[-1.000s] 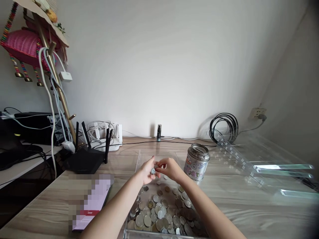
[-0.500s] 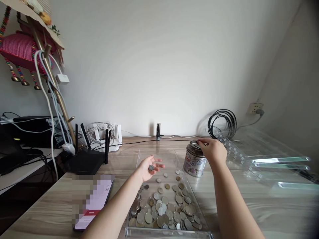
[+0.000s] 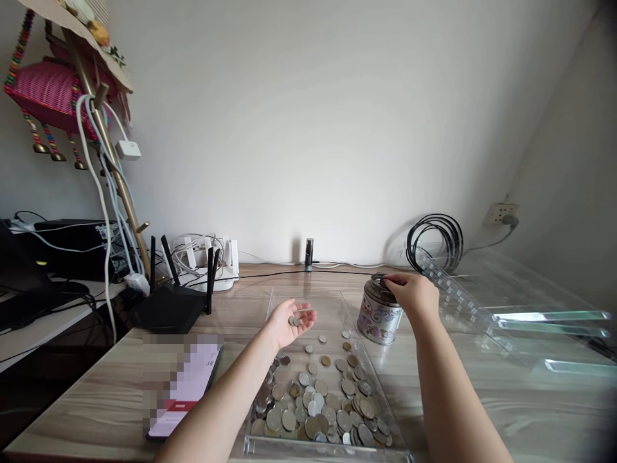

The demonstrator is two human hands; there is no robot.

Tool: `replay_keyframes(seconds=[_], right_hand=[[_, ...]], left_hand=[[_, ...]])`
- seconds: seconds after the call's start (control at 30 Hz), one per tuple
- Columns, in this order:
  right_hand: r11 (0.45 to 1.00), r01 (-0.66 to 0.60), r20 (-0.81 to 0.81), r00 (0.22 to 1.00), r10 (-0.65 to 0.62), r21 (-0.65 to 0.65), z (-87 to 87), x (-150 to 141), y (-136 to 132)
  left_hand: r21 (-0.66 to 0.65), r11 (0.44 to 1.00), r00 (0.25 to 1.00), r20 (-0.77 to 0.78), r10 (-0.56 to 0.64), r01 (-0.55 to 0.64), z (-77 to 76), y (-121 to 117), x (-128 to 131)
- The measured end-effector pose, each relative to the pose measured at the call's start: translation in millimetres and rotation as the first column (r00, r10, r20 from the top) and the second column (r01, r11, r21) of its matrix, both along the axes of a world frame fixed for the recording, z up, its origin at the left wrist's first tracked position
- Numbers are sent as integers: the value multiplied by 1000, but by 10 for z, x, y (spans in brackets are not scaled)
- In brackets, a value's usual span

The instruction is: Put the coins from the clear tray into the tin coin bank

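Note:
My left hand (image 3: 292,323) is palm up over the far part of a clear plastic tray (image 3: 328,445), fingers stretched out, holding a couple of small coins (image 3: 294,321) in its palm. Many loose silver and brassy coins (image 3: 315,408) lie in the tray, thickest at the near end. To the right stands a round metal coin tin (image 3: 379,319) with a floral pattern and a slotted lid. Right at that lid, the fingers of my right hand (image 3: 414,294) are pinched together. Whatever is between those fingertips, if anything, is too hidden to see.
Left of the tray lies a phone (image 3: 187,392), its screen partly blurred out. Behind it stand a black router (image 3: 171,305) and a white device with cables (image 3: 207,263). A small dark bottle (image 3: 309,254) is by the wall. Clear plastic pieces (image 3: 530,318) and coiled black cable (image 3: 436,241) sit right.
My right hand has left my left palm and moved right to the tin's lid, staying there since half a second ago. My left hand's fingers have spread, with coins still in the palm.

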State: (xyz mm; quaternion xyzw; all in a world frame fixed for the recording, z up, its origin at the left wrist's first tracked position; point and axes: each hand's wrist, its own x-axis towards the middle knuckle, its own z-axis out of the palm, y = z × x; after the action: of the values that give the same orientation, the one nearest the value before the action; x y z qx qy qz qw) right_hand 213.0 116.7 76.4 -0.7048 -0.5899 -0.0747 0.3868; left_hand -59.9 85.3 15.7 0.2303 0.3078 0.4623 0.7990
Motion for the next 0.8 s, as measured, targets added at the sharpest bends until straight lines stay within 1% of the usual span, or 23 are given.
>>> replay_keyframes(seconds=[0.13,0.17,0.2,0.27,0.3,0.33,0.37,0.4,0.43,0.47,0.53,0.57,0.6,0.63,0.73,0.8], right_hand=[[999,9,14,1000,-9,-50,31,45,-5],[999,12,21,1000,-11,-32,43,36,-19],[1000,14,31,999,-15,19,55,7,-42],[981,-14,50,999,4,195,71,-136,-119],[960,-60,59,997,45,272,69,-254,-171],[942,-145,76,989,128,304,55,-400,-229],[924,-256,95,966,239,285,28,-567,-288],[894,-399,117,917,382,204,-13,-742,-344],[834,-544,143,836,530,89,-64,-915,-394],[762,-648,161,750,642,-17,-123,-1073,-433],[640,-744,154,622,768,-189,-243,-1310,-474],[605,-759,141,590,795,-239,-294,-1379,-477],[588,-763,127,577,807,-267,-336,-1419,-472],[583,-763,117,576,809,-279,-366,-1433,-462],[594,-750,111,590,800,-291,-397,-1401,-436],[595,-746,122,589,799,-300,-393,-1379,-436]], left_hand=[[-14,1000,1000,14,12,-11,22,-6,12],[-14,1000,1000,21,10,-10,23,-7,13],[-9,1000,999,32,8,-7,20,-5,13],[7,1000,998,60,2,-2,4,3,9],[17,1000,997,71,-2,0,-8,11,5],[25,1000,997,79,-7,5,-22,19,2],[30,1000,997,81,-11,9,-34,29,-2],[33,999,997,81,-11,9,-45,38,-5],[34,999,997,79,-6,3,-52,46,-8],[33,999,997,74,3,-5,-54,52,-11],[33,999,998,60,24,-26,-50,57,-14],[38,999,998,56,31,-33,-45,58,-14],[46,998,998,54,29,-32,-41,57,-13],[57,998,998,54,23,-26,-39,56,-10],[79,997,998,55,-5,0,-53,60,3],[69,997,998,52,-28,25,-73,67,14]])
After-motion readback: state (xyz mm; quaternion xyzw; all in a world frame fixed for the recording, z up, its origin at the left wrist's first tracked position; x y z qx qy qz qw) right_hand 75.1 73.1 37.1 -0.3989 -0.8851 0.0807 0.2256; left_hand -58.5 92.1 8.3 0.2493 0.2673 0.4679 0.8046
